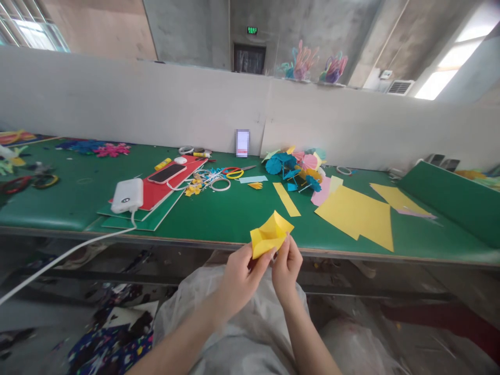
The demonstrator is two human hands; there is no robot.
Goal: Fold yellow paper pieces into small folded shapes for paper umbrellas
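Note:
A folded piece of yellow paper [270, 235], partly opened into a hollow shape, is held up at the table's front edge. My left hand [242, 268] pinches its lower left side between thumb and fingers. On the lower right side, my right hand [287, 263] has it pinched with thumb and forefinger. The fingertips of both hands come close together below the paper. Just beyond lies a yellow paper strip [287, 199] on the green table [219, 219]. Farther back sits a pile of small coloured paper umbrellas [300, 169].
Yellow sheets [357, 216] lie to the right. Scissors [236, 172], a roll of tape [221, 184] and paper scraps are mid-table. Left are a phone [167, 174] on a red folder and a white power bank [127, 196], its cable hanging over the front edge.

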